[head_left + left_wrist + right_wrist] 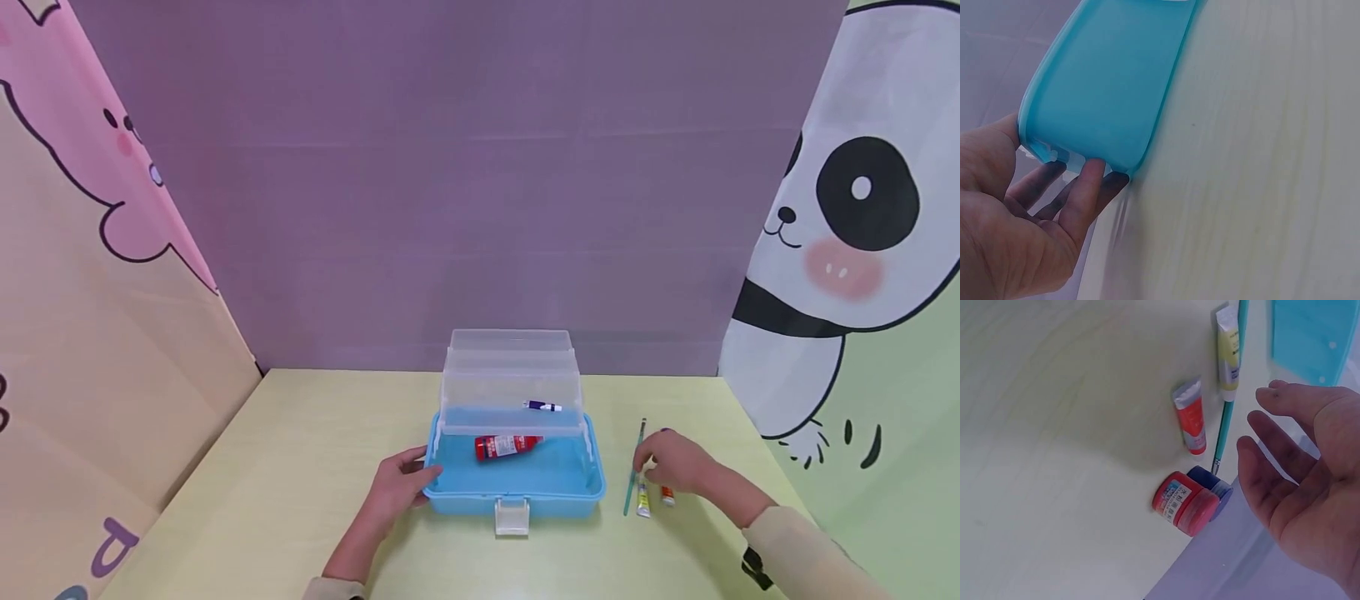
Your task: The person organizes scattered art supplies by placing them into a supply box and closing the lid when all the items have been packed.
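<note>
My left hand (pixel 397 487) grips the left end of a light blue plastic box (pixel 555 506), thumb at the rim and fingers against the outside in the left wrist view. The box's clear lid (pixel 510 367) stands raised. Inside lies a red bottle with a label (pixel 506 447). My right hand (pixel 675 462) hovers right of the box, its loosely bent fingers holding nothing. Around it lie a teal paintbrush (pixel 1224 428), a yellow paint tube (pixel 1228 353) and an orange-red paint tube (pixel 1191 419). Two paint jars, one red (pixel 1179 501) and one dark blue (pixel 1213 481), appear in the right wrist view.
A small dark-blue and white pen-like thing (pixel 542 407) shows at the clear lid; whether inside or behind it I cannot tell. The pale wooden table (pixel 300 433) ends at a purple backdrop (pixel 480 183). Cartoon-printed cloths hang on both sides.
</note>
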